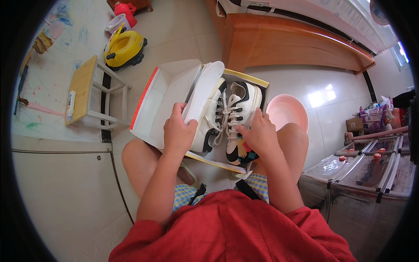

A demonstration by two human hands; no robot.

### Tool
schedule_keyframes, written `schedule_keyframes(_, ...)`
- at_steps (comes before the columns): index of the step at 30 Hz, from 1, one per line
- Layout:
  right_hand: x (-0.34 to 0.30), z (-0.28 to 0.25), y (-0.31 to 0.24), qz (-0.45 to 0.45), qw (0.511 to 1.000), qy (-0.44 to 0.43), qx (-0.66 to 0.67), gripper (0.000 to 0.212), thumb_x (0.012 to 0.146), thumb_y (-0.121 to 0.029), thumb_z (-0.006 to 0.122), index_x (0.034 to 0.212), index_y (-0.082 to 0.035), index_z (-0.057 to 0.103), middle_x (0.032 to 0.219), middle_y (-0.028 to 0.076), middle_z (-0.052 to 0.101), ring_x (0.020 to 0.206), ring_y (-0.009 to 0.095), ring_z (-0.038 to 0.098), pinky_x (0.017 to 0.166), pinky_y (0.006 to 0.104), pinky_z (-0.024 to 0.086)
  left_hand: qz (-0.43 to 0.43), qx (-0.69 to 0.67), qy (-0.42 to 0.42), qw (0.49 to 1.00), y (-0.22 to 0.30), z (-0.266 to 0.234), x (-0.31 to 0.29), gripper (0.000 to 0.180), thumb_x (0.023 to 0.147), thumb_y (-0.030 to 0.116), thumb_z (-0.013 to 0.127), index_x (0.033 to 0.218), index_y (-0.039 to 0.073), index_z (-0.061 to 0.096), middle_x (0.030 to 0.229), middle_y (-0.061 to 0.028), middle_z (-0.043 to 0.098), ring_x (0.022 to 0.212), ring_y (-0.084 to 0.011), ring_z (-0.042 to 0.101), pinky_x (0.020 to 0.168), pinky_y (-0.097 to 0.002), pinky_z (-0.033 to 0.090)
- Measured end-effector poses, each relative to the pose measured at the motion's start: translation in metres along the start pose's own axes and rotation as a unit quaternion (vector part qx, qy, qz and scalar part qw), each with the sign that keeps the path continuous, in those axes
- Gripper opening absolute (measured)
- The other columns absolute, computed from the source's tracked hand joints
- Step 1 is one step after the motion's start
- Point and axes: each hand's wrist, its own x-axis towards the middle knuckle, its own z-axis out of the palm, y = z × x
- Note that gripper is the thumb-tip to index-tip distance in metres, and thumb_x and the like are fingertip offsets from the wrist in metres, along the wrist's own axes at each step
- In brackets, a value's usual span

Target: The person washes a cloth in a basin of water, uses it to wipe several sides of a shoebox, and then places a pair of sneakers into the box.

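An open shoebox point(258, 81) rests across my lap, its lid point(162, 94) folded back to the left. Side by side inside lie two white sneakers with black trim: the left sneaker point(203, 139) and the right sneaker point(248, 107). Their pale laces point(226, 111) meet in the middle. A long white insole point(208, 85) leans along the left sneaker's outer side, and my left hand point(178, 133) pinches its near end between thumb and fingers. My right hand point(262, 135) grips the right sneaker near the toe, thumb on top, fingers along the outer side. Colourful patches show under that hand.
Just right of the box sits a pink basin point(288, 114). A small wooden stool point(83, 91) bearing a white tube stands left, with a yellow ride-on toy point(124, 48) beyond. A wooden bed frame point(297, 41) spans the back; clear-lidded storage boxes point(358, 170) stand right.
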Motion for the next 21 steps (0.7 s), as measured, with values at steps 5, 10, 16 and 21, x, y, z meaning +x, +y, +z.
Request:
schedule_keyframes(5, -0.003, 0.003, -0.006, 0.006, 0.998, 0.003, 0.057, 0.068, 0.075, -0.035, 0.076, 0.127, -0.003, 0.045, 0.111, 0.026, 0.052, 0.094, 0.044, 0.061, 0.081, 0.0465, 0.051, 0.01, -0.044, -0.039, 0.998, 0.008, 0.03, -0.018, 0.042, 0.077, 0.01, 0.059, 0.116, 0.002, 0.046, 0.104, -0.0248, 0.062, 0.093, -0.0408, 0.062, 0.082, -0.0426, 0.048)
schedule_keyframes(10, -0.005, 0.005, -0.008, -0.006, 0.997, 0.029, 0.078, 0.062, 0.073, -0.028, 0.077, 0.124, -0.006, 0.049, 0.114, 0.022, 0.05, 0.096, 0.041, 0.061, 0.08, 0.0455, 0.051, 0.106, 0.018, -0.073, 0.992, 0.009, 0.041, -0.031, 0.057, 0.084, 0.02, 0.064, 0.133, 0.004, 0.038, 0.117, -0.0252, 0.057, 0.116, -0.0397, 0.049, 0.098, -0.0451, 0.039)
schedule_keyframes(16, 0.001, 0.01, -0.013, -0.153, 0.977, 0.082, 0.121, 0.045, 0.073, -0.011, 0.071, 0.115, -0.005, 0.057, 0.126, 0.012, 0.05, 0.094, 0.037, 0.062, 0.078, 0.0445, 0.051, 0.131, 0.087, 0.011, 0.988, -0.017, 0.026, 0.01, 0.044, 0.083, 0.014, 0.065, 0.122, 0.0, 0.051, 0.126, -0.0206, 0.056, 0.113, -0.0389, 0.053, 0.097, -0.0422, 0.042)
schedule_keyframes(21, 0.035, 0.017, -0.02, -0.206, 0.974, 0.054, 0.073, 0.047, 0.072, -0.008, 0.067, 0.118, -0.008, 0.057, 0.127, 0.012, 0.052, 0.092, 0.037, 0.063, 0.081, 0.0431, 0.052, 0.083, 0.145, -0.041, 0.985, -0.001, 0.043, 0.016, 0.07, 0.077, 0.016, 0.07, 0.134, 0.0, 0.032, 0.121, -0.0246, 0.055, 0.11, -0.0415, 0.053, 0.093, -0.0451, 0.045)
